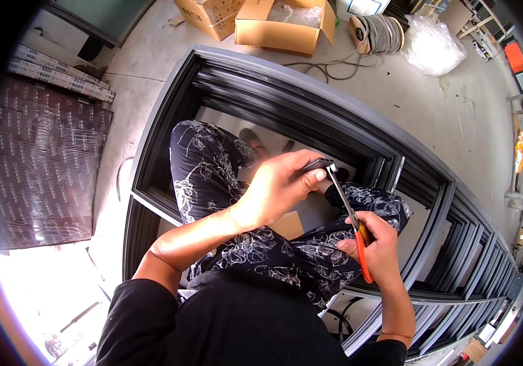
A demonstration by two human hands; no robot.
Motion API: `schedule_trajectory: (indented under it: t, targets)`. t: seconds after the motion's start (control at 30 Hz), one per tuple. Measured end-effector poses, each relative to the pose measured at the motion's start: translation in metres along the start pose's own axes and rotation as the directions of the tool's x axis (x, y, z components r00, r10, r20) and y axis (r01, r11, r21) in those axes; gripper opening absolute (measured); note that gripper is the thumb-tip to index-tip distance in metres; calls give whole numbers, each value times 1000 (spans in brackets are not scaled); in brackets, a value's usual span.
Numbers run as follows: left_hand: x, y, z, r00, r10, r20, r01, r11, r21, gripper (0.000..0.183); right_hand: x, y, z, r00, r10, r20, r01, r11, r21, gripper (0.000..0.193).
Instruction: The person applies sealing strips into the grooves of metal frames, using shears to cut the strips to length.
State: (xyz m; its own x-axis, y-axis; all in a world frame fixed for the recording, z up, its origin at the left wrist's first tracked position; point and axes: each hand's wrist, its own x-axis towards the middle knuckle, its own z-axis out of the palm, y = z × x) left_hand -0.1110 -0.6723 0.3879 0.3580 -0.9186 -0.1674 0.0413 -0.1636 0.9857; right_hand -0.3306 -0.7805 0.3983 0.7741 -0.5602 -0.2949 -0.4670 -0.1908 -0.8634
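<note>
My left hand (280, 186) is closed around a small dark rubber-like piece (319, 163), pinched between thumb and fingers at chest height. My right hand (377, 244) grips the orange handles of a pair of scissors (350, 213), whose metal blades point up and meet the dark piece at its right end. Both hands work above my lap, over black trousers with a white floral print (212, 177). I am sitting inside a large dark grey metal frame (286, 97) that lies flat on the concrete floor.
More dark frame sections (469, 256) stack to the right. Open cardboard boxes (280, 24), a coil of grey strip (380, 33) and a clear plastic bag (432, 43) lie at the top. A wrapped dark bundle (42, 165) sits left. A black cord (344, 320) lies underneath.
</note>
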Motion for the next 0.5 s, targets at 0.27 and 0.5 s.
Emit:
schedule_trajectory:
  t: [0.27, 0.5]
  targets:
    - [1, -4, -3, 995, -60, 74, 75, 973, -220, 26, 1, 7, -1, 998, -67, 12, 67, 997, 46, 63]
    - [-1, -9, 3, 997, -53, 64, 68, 962, -265, 22, 3, 9, -1, 978, -199, -67, 191, 975, -110, 61]
